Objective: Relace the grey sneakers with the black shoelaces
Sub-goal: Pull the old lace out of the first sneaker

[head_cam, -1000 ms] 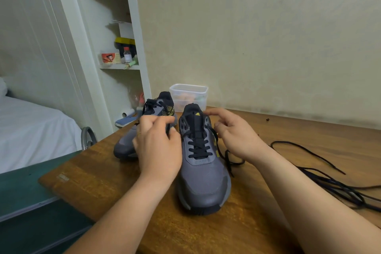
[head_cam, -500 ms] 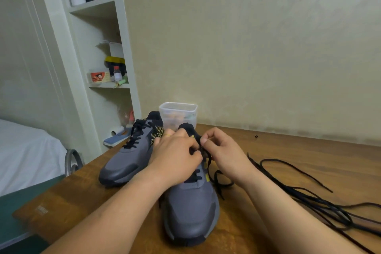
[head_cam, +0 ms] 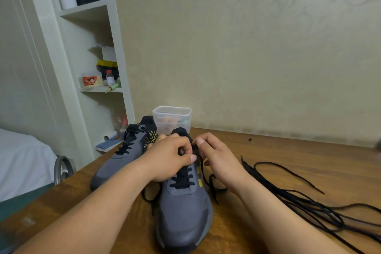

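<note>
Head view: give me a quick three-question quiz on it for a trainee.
1. True or false: the left hand and the right hand both pinch the near sneaker's lace.
2. The loose laces lie on the table: A) left of the near sneaker, B) right of it, C) under it.
3. Fill in: behind the near sneaker stands a clear plastic ____.
Key: 1 true; 2 B; 3 tub.

Glossy wooden table (head_cam: 288, 163), matt cloth sneaker (head_cam: 183, 208)
</note>
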Available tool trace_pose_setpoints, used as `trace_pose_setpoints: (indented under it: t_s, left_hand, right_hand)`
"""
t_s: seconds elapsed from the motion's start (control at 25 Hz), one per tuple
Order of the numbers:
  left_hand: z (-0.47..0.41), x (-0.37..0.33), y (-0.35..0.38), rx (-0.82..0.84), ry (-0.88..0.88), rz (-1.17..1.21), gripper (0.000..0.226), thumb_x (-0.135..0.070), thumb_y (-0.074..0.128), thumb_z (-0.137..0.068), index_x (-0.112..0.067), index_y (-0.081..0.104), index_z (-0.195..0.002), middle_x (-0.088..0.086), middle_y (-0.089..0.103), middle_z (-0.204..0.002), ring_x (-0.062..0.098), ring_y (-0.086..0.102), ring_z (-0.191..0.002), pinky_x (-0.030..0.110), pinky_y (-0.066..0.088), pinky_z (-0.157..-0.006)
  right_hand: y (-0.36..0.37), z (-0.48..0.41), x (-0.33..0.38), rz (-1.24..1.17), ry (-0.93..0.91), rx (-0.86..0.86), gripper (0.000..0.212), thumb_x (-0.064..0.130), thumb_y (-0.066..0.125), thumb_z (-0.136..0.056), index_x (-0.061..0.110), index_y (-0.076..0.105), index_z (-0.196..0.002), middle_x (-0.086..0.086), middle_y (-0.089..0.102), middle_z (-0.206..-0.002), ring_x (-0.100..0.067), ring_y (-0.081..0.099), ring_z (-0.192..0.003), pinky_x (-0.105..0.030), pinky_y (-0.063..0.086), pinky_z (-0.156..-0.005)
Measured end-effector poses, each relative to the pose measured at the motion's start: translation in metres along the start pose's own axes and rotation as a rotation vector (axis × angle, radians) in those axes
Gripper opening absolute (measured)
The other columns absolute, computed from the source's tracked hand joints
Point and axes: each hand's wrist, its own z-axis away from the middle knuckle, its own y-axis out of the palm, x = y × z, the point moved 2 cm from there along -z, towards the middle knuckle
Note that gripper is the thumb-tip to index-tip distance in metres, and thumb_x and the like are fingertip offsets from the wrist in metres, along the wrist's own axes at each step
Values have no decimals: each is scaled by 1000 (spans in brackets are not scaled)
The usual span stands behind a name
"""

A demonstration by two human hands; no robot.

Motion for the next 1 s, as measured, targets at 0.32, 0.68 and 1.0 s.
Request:
trace_pose_setpoints:
  t_s: [0.32, 0.68, 1.0]
  left_hand:
    - [12, 9, 2, -95, -6, 181, 17, -45, 71, -94, -28, 67, -92, -10, 62, -103, 15, 52, -109, 36, 45, -97]
    - [37, 12, 2, -79, -87, 726, 12, -10, 66, -97, -8, 68, -85, 4, 63, -79, 18, 51, -80, 34, 41, -77]
    - [40, 5, -9, -133, -129, 584, 35, -23, 63, -103, -16, 63, -69, -11, 58, -62, 3, 56, -65, 24, 44, -77]
  right_hand:
    - [3, -1, -6, -105, 35, -1, 24, 26, 46, -111, 19, 70, -112, 1, 64, -87, -14, 60, -84, -29, 47, -77]
    - [2, 0, -9, -77, 11, 2, 25, 25, 45, -112, 24, 70, -114, 7, 61, -86, -9, 57, -84, -23, 45, -76]
    - [1, 2, -7, -90, -4, -3, 25, 26, 44, -112, 19, 68, -115, 7, 65, -90, 0, 60, -79, -10, 47, -70]
